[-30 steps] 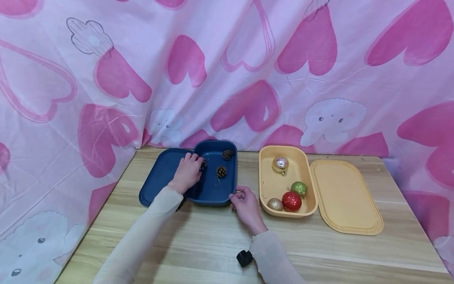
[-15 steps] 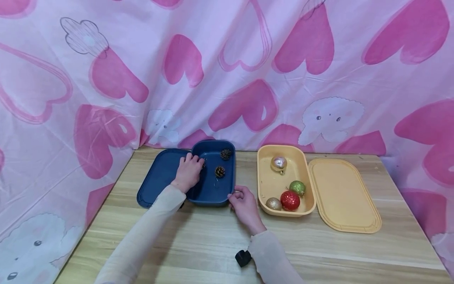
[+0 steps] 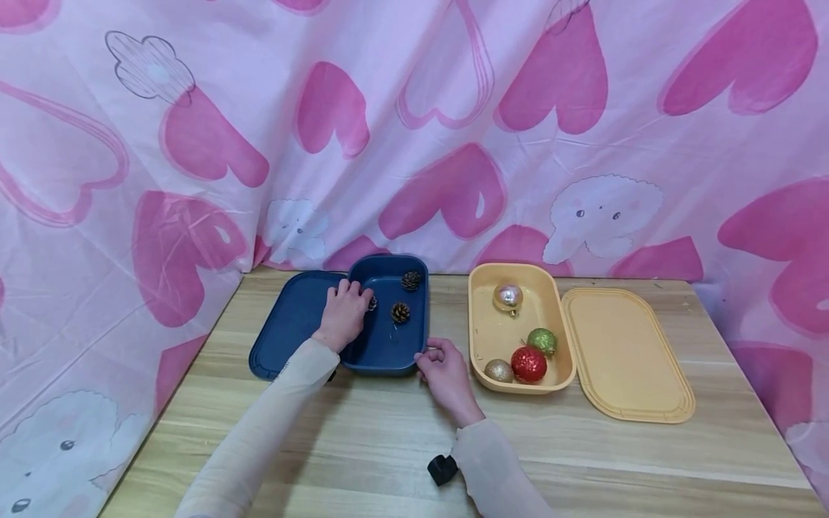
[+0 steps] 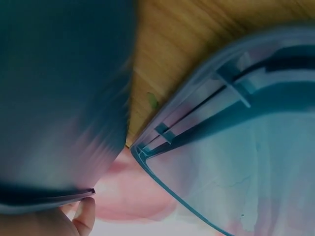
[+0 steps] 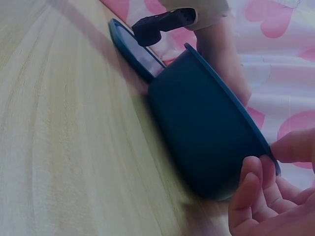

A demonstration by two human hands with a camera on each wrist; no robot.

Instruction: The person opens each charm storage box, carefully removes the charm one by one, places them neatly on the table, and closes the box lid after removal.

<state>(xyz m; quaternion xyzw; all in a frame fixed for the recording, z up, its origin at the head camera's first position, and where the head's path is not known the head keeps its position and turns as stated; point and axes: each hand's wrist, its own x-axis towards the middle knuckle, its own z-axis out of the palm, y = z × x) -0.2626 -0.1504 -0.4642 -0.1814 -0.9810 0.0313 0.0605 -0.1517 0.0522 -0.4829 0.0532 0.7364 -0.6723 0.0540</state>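
A dark blue box [image 3: 382, 356] stands at the left back of the table, holding a pine cone [image 3: 411, 280] near its back right corner and another pine cone [image 3: 400, 312] at mid-right. My left hand [image 3: 343, 316] reaches over the box's left wall, its fingers curled at a third, partly hidden pine cone [image 3: 372, 303]. In the left wrist view, a digit [image 4: 84, 216] shows past the box's rim; the held cone is out of sight there. My right hand [image 3: 448, 378] pinches the box's front right corner, with the thumb [image 5: 295, 145] at the rim and fingers against the outer wall.
The blue lid [image 3: 285, 331] lies left of the box. To the right, a yellow box [image 3: 486, 331] holds several ornament balls, including a red one [image 3: 529, 364]; its yellow lid [image 3: 631, 352] lies beside it. A heart-printed curtain [image 3: 440, 187] hangs behind the wooden table [image 3: 363, 446].
Both hands keep nearly the same places on the blue box. The pine cone at my left fingertips shows a slightly different side. The head view has shifted a little.
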